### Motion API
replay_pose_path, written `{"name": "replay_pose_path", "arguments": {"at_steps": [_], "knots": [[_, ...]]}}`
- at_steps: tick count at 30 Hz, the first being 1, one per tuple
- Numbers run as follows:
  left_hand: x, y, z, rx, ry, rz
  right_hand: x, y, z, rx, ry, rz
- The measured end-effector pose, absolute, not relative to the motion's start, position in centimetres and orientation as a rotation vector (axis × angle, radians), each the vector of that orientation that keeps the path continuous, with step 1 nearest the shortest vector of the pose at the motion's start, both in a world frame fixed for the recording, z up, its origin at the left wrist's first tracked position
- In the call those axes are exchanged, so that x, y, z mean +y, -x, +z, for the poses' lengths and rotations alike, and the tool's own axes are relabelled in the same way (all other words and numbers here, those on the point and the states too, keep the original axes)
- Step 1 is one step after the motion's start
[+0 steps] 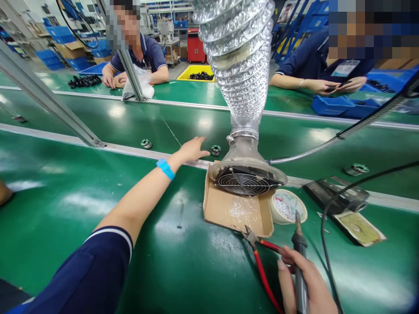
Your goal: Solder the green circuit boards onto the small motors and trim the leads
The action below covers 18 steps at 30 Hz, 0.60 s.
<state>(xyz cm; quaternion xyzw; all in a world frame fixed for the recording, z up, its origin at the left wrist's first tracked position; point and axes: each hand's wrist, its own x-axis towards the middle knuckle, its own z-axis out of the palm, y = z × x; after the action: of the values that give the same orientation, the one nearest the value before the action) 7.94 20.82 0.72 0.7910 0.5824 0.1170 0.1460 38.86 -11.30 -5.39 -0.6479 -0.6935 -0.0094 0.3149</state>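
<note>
My left hand (194,149) reaches over the rail at the far edge of the bench, fingers stretched out and holding nothing. Just right of its fingertips sits a small motor stator (215,150) with a green top, apart from the hand. My right hand (309,279) grips a soldering iron (300,253), its tip pointing up and away. Red-handled diagonal cutters (260,257) lie beside that hand, jaws at the box edge; whether the fingers touch a handle I cannot tell. A cardboard box (209,205) with thin clippings stands under a round fan hood (244,181).
A foil duct (237,56) rises from the hood. Right of the box are a round tub (306,211) and a soldering iron stand (337,196) with a sponge tray (362,229). Other stators (146,143) sit beyond the rail. Two co-workers (157,61) sit opposite. A cable (324,235) hangs at right.
</note>
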Motion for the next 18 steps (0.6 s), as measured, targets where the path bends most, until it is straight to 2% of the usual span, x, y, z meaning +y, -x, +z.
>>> {"name": "replay_pose_path", "arguments": {"at_steps": [4,8,18], "knots": [[21.7,-11.5,-0.4,1.492,-2.33,0.363,-11.2,-38.4,-4.6,-1.777,1.686,-0.07],[19.6,-10.0,0.2,1.483,-2.321,0.41,-11.3,-38.0,-4.0,-1.73,1.689,-0.056],[2.9,-1.9,0.0,1.375,-2.286,0.131,-12.0,-37.4,-3.0,-1.65,1.657,0.127]]}}
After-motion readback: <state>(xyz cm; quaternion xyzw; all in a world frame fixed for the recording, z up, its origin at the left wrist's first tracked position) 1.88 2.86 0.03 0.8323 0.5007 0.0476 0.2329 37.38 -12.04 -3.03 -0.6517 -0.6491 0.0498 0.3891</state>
